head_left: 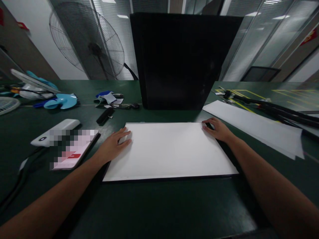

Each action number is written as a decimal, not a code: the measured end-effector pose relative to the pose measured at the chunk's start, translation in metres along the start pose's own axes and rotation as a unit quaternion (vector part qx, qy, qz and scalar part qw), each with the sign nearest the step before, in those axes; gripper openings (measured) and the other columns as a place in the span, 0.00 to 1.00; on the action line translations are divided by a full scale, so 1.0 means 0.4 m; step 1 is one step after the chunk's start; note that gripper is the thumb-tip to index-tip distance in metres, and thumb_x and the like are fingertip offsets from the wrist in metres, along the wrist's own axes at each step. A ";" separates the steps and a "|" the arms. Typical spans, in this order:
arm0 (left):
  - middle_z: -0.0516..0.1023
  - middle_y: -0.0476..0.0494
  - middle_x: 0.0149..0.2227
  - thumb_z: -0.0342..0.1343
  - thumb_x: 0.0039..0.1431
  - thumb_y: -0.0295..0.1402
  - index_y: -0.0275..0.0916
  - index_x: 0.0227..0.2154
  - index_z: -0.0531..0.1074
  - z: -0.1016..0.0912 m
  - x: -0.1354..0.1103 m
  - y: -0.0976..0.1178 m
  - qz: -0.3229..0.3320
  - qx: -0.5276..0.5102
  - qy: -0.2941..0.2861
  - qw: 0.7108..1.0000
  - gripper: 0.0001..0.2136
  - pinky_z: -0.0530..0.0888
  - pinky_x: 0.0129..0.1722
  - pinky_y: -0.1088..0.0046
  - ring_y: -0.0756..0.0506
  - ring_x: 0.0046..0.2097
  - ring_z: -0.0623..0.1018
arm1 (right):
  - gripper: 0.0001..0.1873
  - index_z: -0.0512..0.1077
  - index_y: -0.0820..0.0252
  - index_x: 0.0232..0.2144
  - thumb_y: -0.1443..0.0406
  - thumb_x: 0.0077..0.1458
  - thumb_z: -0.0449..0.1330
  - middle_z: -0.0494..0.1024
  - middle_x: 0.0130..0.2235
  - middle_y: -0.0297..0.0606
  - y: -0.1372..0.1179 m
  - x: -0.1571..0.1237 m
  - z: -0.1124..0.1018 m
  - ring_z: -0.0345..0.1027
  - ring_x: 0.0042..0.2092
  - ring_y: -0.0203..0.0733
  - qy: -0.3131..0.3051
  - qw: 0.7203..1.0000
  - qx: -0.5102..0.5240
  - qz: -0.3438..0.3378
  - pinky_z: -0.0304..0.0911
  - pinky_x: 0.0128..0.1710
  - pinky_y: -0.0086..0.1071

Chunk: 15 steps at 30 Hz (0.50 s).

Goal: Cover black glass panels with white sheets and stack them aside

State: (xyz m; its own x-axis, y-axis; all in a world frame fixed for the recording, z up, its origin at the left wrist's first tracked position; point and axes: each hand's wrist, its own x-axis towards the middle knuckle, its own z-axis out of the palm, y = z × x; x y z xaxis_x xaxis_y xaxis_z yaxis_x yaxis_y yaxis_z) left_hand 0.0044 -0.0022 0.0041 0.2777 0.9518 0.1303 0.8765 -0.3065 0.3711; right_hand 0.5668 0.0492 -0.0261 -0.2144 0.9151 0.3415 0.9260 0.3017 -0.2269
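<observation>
A flat white rectangular panel with a thin dark border lies on the green table in front of me. My left hand rests over its left edge near the far corner, thumb and fingers apart, fingertips on the white surface. At the far right corner is my right hand, its fingers slightly bent and touching the panel's edge, with a gap between thumb and forefinger. Neither hand visibly wraps around the panel. What lies under the palms is hidden.
Behind the panel stands a large black screen. To the left are a phone, a white device with a cable, a small black object and blue fan blades. White sheets and black cables lie right.
</observation>
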 end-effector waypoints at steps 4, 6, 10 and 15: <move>0.60 0.41 0.72 0.48 0.66 0.50 0.42 0.63 0.69 0.001 0.002 0.000 -0.003 -0.003 0.003 1.000 0.28 0.56 0.70 0.51 0.36 0.70 0.63 | 0.27 0.75 0.56 0.56 0.49 0.62 0.55 0.73 0.56 0.48 0.053 -0.023 -0.032 0.68 0.55 0.51 0.027 0.995 -0.055 0.081 0.60 0.60 0.46; 0.59 0.42 0.72 0.49 0.66 0.50 0.42 0.63 0.69 0.000 0.002 0.000 -0.002 -0.005 0.003 1.000 0.28 0.57 0.69 0.50 0.35 0.70 0.63 | 0.32 0.72 0.63 0.59 0.49 0.61 0.54 0.69 0.60 0.57 0.099 -0.046 -0.059 0.65 0.58 0.60 0.057 0.982 -0.089 0.154 0.58 0.60 0.54; 0.60 0.40 0.72 0.48 0.66 0.50 0.40 0.64 0.69 -0.004 -0.001 0.001 -0.003 0.000 -0.004 1.000 0.29 0.56 0.70 0.52 0.35 0.71 0.62 | 0.41 0.71 0.76 0.58 0.45 0.57 0.55 0.67 0.56 0.77 0.189 -0.094 -0.101 0.63 0.56 0.74 0.076 0.949 -0.122 0.282 0.57 0.50 0.66; 0.59 0.40 0.72 0.47 0.66 0.51 0.41 0.63 0.69 -0.002 -0.003 -0.004 0.001 0.001 0.001 1.000 0.29 0.55 0.70 0.52 0.36 0.71 0.62 | 0.31 0.80 0.64 0.46 0.46 0.51 0.61 0.74 0.47 0.69 0.250 -0.113 -0.104 0.66 0.52 0.76 0.119 0.921 -0.135 0.345 0.56 0.45 0.70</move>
State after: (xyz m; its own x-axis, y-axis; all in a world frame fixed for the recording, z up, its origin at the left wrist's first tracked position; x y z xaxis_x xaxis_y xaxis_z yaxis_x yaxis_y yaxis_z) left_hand 0.0024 -0.0029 0.0043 0.2790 0.9510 0.1330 0.8765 -0.3088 0.3692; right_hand 0.6819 0.0267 -0.0262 0.4985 0.7697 0.3989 0.8668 -0.4367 -0.2406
